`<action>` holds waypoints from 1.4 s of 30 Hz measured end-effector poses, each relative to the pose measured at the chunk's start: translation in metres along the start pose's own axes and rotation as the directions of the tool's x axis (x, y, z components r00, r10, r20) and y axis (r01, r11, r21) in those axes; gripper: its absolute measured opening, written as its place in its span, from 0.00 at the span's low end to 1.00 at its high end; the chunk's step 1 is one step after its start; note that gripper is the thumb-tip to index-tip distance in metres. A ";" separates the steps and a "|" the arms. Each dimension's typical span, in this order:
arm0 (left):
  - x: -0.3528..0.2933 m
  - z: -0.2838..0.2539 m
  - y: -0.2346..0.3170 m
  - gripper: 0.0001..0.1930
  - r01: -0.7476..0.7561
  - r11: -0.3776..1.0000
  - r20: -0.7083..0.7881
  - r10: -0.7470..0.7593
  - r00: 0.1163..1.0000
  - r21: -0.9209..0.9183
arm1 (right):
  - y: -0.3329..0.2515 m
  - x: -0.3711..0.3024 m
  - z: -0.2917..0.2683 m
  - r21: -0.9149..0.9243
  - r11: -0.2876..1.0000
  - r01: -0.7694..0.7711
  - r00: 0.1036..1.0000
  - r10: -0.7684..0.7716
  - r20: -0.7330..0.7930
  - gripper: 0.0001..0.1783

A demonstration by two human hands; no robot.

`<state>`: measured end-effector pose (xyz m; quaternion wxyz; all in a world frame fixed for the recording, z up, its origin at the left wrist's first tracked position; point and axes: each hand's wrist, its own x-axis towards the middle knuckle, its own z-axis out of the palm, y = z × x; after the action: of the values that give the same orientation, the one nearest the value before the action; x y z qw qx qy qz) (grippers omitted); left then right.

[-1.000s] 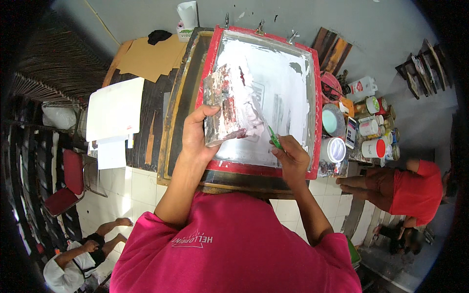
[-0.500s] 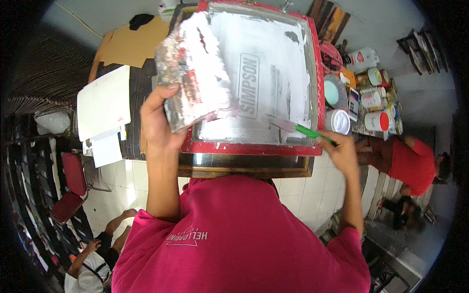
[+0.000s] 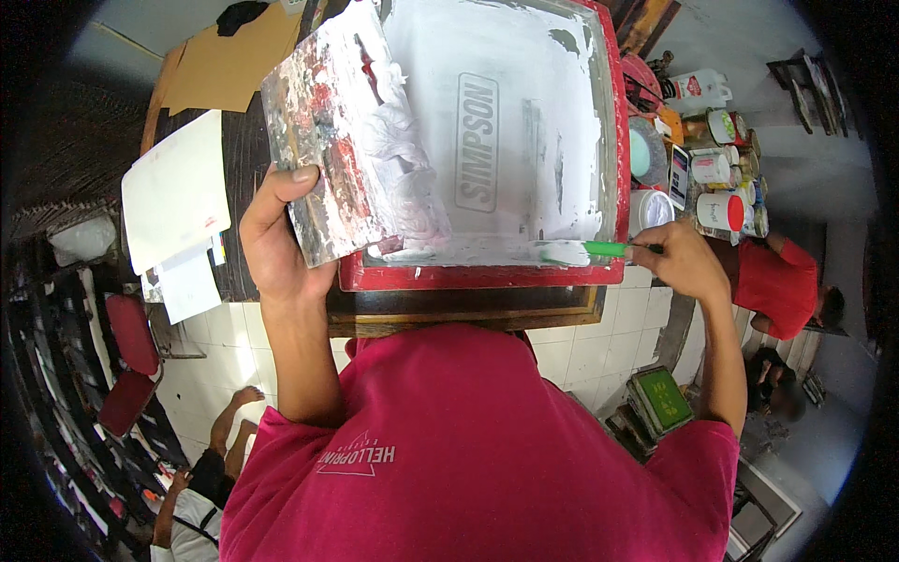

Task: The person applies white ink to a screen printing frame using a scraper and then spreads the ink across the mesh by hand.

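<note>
My left hand [image 3: 286, 229] grips a paint-stained squeegee [image 3: 323, 140], thumb on its face, tilted over the left side of a screen-printing frame. Thick white ink [image 3: 405, 150] clings along the squeegee's right edge. My right hand [image 3: 688, 262] is closed around the green handle of a spatula [image 3: 607, 249]. Its blade, coated white, lies flat against the near right part of the mesh. Red edging forms the screen frame [image 3: 487, 277]; its mesh [image 3: 534, 84] is smeared with white ink around an outlined lettering design.
Ink tubs and jars [image 3: 721, 211] crowd the right side, with a phone [image 3: 678, 173] among them. White sheets [image 3: 178, 187] and cardboard [image 3: 220, 61] lie left. A person in red [image 3: 777, 286] is at right, another person [image 3: 201, 487] at lower left. A red chair [image 3: 131, 337] stands left.
My right hand has brought the spatula down and right, its blade now flat at the mesh's near edge. The squeegee in my left hand has shifted left.
</note>
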<state>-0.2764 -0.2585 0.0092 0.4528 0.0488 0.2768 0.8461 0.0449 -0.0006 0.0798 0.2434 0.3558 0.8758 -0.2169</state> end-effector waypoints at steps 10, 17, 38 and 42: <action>0.008 -0.003 0.005 0.27 -0.001 1.000 -0.016 0.001 1.000 0.012 | -0.093 0.005 0.013 -0.161 0.987 0.024 0.996 -0.037 -0.084 0.14; 0.009 0.001 0.005 0.25 0.003 0.999 -0.045 -0.002 0.999 0.037 | -0.117 0.013 0.025 -0.227 0.968 0.110 0.988 -0.130 -0.077 0.15; -0.008 -0.016 0.022 0.29 -0.093 0.992 -0.103 0.101 0.990 0.087 | -0.079 0.034 0.073 0.908 0.372 0.191 0.982 -0.066 -0.179 0.13; -0.004 -0.002 0.004 0.27 0.067 0.997 -0.051 -0.069 0.996 -0.037 | -0.097 0.039 0.083 0.836 0.247 0.489 0.870 -0.071 -0.488 0.15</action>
<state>-0.2777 -0.2647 0.0105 0.4749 0.0092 0.2749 0.8360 -0.0283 -0.0898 0.0114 -0.2172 0.2956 0.6549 -0.6608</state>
